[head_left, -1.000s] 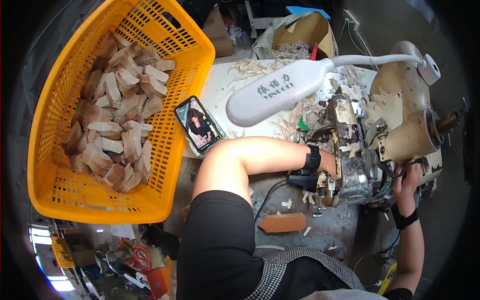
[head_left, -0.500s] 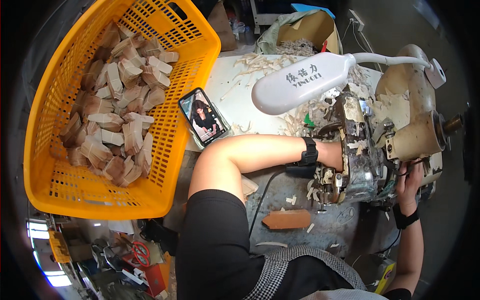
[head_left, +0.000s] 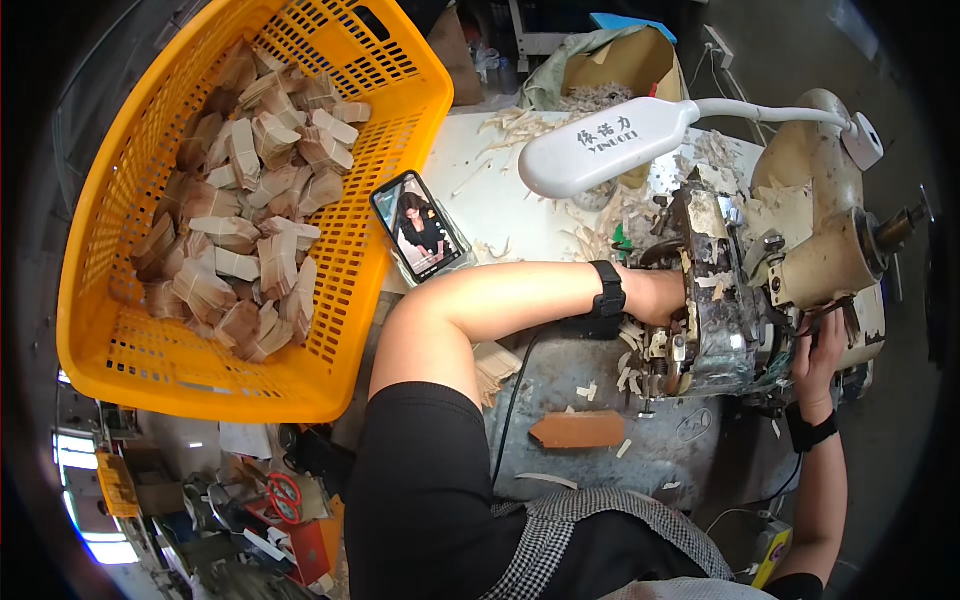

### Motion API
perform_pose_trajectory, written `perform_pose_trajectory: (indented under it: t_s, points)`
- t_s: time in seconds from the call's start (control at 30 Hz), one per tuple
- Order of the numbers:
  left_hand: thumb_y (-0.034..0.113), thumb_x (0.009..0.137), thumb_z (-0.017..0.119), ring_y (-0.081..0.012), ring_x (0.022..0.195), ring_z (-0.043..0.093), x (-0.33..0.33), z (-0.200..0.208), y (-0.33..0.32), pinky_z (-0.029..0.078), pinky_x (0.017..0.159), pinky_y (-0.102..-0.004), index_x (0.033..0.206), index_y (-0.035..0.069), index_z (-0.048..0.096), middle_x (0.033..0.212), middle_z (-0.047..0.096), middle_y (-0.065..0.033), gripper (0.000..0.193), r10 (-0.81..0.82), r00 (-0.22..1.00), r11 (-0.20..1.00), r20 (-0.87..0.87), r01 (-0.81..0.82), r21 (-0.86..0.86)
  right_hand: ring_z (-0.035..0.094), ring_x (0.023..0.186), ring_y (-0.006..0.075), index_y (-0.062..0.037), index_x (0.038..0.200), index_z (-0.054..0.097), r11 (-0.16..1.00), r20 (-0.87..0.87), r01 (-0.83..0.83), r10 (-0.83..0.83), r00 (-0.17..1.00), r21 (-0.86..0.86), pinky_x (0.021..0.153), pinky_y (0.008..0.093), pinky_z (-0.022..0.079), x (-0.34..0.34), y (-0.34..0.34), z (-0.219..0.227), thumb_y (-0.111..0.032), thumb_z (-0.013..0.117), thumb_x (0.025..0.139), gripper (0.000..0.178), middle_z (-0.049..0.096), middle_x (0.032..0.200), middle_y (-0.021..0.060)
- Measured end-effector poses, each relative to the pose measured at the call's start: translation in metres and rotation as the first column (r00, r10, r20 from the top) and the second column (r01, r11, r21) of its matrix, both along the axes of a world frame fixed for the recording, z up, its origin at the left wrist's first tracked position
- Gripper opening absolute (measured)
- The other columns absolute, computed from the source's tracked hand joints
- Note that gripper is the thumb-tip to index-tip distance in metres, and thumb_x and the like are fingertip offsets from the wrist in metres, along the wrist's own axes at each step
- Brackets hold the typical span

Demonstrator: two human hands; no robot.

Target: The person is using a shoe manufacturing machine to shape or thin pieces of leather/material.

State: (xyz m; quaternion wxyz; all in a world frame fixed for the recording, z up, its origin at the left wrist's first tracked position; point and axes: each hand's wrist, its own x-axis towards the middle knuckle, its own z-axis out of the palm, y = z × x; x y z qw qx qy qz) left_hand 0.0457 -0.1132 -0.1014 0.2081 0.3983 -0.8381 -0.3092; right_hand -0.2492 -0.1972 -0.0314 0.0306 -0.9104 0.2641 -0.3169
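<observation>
Has drawn the left hand slightly back over the last second, yet still reaches in at the left edge of the machine; cannot tell how far open, or closed around what, with fingers hidden there. Keeps the right hand at the opposite side, fingers pointing up beneath the beige cylinder; cannot tell whether gripping something or merely touching. Shows more of a stack of tan pieces than a second ago, emerging from under the bent left arm, just beside the elbow. Suggests, as a judgement, a small adjustment at the machine rather than a switch to fresh pieces. Leaves the tan bundles heaped in the yellow basket, seemingly undisturbed, well apart from both hands. Likewise leaves unmoved the phone just beside the basket and, on the table, the orange-brown pointed block, near pale scraps.
</observation>
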Motion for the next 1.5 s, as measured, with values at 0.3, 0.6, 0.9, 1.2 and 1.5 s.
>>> perform_pose_trajectory:
  t_s: [0.3, 0.6, 0.9, 1.2, 1.5]
  points:
    - [0.007, 0.074, 0.072, -0.0382, 0.122, 0.046, 0.009, -0.024, -0.004, 0.038, 0.104, -0.0399, 0.128, 0.005, 0.051, 0.129, 0.053, -0.0214, 0.058, -0.094, 0.992, 0.995, -0.078, 0.091, -0.045, 0.049, 0.092, 0.0437, 0.0039, 0.106, 0.051, 0.999, 0.014, 0.002, -0.001, 1.000, -0.032, 0.082, 0.0440, 0.041, 0.002, -0.001, -0.002, -0.012, 0.047, 0.084, 0.028, 0.050, 0.105, 0.0249]
    - [0.002, 0.074, 0.068, -0.0279, 0.101, 0.060, 0.010, 0.000, 0.002, 0.046, 0.087, -0.0336, 0.116, 0.001, 0.059, 0.109, 0.064, -0.0173, 0.042, -0.020, 1.000, 0.994, -0.021, 0.022, 0.110, 0.049, 0.093, 0.0436, 0.0040, 0.104, 0.052, 0.998, 0.020, 0.009, -0.008, 1.000, -0.058, 0.083, 0.0440, 0.041, 0.003, 0.000, -0.002, -0.013, 0.046, 0.084, 0.026, 0.050, 0.103, 0.0246]
    - [0.030, 0.091, 0.056, -0.0185, 0.074, 0.061, -0.012, -0.002, 0.000, 0.048, 0.069, -0.0316, 0.096, -0.002, 0.067, 0.084, 0.070, -0.0119, 0.034, -0.060, 0.987, 0.779, 0.151, -0.049, 0.626, 0.048, 0.087, 0.0411, 0.0036, 0.099, 0.051, 0.997, 0.027, -0.006, 0.007, 1.000, -0.071, 0.077, 0.0423, 0.041, 0.007, 0.002, 0.002, -0.012, 0.046, 0.084, 0.022, 0.048, 0.095, 0.0220]
    - [0.013, 0.081, 0.066, -0.0243, 0.075, 0.066, -0.003, 0.025, 0.028, 0.051, 0.070, -0.0348, 0.090, -0.001, 0.067, 0.084, 0.070, -0.0137, 0.016, 0.471, 0.879, 0.832, -0.070, -0.416, 0.368, 0.048, 0.088, 0.0410, 0.0030, 0.102, 0.052, 0.995, 0.037, -0.006, 0.009, 0.999, -0.104, 0.079, 0.0418, 0.041, 0.011, 0.004, 0.004, -0.007, 0.046, 0.083, 0.023, 0.048, 0.096, 0.0215]
    - [0.018, 0.085, 0.065, -0.0245, 0.097, 0.062, -0.037, -0.024, -0.013, 0.046, 0.089, -0.0387, 0.105, 0.002, 0.065, 0.105, 0.067, -0.0142, 0.026, 0.216, 0.836, 0.973, -0.504, -0.229, 0.036, 0.049, 0.085, 0.0388, 0.0029, 0.100, 0.051, 0.991, 0.028, -0.019, 0.023, 0.999, -0.130, 0.077, 0.0409, 0.041, 0.010, 0.005, 0.004, -0.005, 0.047, 0.082, 0.020, 0.047, 0.093, 0.0191]
